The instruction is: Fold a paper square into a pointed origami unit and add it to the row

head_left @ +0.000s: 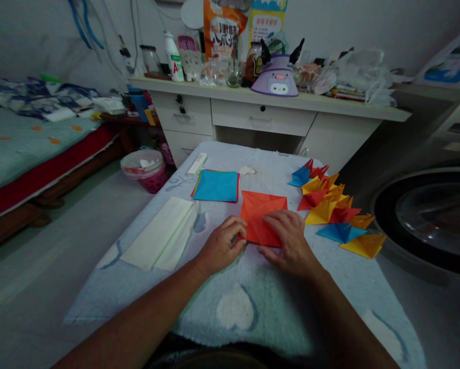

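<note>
A square sheet of orange-red origami paper [261,218] with crease lines lies on the cloth-covered table before me. My left hand [225,240] is closed at its lower left edge, thumb and fingers pinching the paper there. Across the lower right part of the sheet rests my right hand [287,236], its fingers stretched out and thumb apart near the bottom edge. Beyond the left hand sits a stack of coloured paper [217,185] with a blue sheet on top. Folded paper cranes [322,209] in red, yellow and blue stand in rows to the right.
Pale folded paper or cloth [156,233] lies left on the table [235,307], with a small white box [197,164] behind it. A cluttered white desk [264,118] stands beyond. A bin [148,171] and bed [48,148] are left; a washing machine [437,148] is right.
</note>
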Available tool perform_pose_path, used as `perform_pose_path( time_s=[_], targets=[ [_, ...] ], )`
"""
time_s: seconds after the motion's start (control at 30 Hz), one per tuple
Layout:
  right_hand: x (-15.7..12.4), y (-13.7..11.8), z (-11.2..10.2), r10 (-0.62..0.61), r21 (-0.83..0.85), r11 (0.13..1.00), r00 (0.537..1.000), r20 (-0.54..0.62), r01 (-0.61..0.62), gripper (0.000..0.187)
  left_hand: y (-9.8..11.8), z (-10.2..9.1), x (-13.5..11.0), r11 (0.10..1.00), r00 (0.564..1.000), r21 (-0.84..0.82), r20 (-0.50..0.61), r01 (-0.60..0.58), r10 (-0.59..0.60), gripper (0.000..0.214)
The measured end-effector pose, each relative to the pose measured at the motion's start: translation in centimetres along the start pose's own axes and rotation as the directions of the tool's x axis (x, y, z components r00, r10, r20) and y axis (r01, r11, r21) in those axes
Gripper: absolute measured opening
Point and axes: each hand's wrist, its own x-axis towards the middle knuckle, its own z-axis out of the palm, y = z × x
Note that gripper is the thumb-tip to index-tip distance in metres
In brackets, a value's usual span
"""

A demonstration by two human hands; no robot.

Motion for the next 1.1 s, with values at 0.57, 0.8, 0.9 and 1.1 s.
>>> perform_pose_path(
  time_s=[0.57, 0.8, 0.9, 1.1],
  targets=[
    [0.8, -0.9, 0.8, 0.015, -0.137, 0.989, 0.909, 0.417, 0.047, 0.036, -1.3, -0.5, -0.1, 0.965, 0.996, 0.261, 0.073, 0.024, -0.045, 0.017],
    [0.8, 0.7, -1.1, 0.029, -0.048, 0.999, 0.895, 0.446, -0.009, 0.019, -1.2, -0.7, -0.4, 0.937, 0.994, 0.349, 0.104, 0.0, -0.038, 0.018],
    [0.7, 1.2, -1.3, 0.024, 0.016, 0.999, 0.912, 0.41, -0.034, 0.016, -1.1, -0.7, -0.5, 0.933, 0.993, 0.361, 0.108, 0.004, -0.046, 0.019],
    [0.5, 2.0, -0.2, 0.086, 0.166, 0.976, 0.955, 0.284, -0.138, 0.01, -0.7, -0.3, -0.6, 0.937, 0.993, 0.349, 0.107, 0.014, -0.054, 0.016]
  ],
)
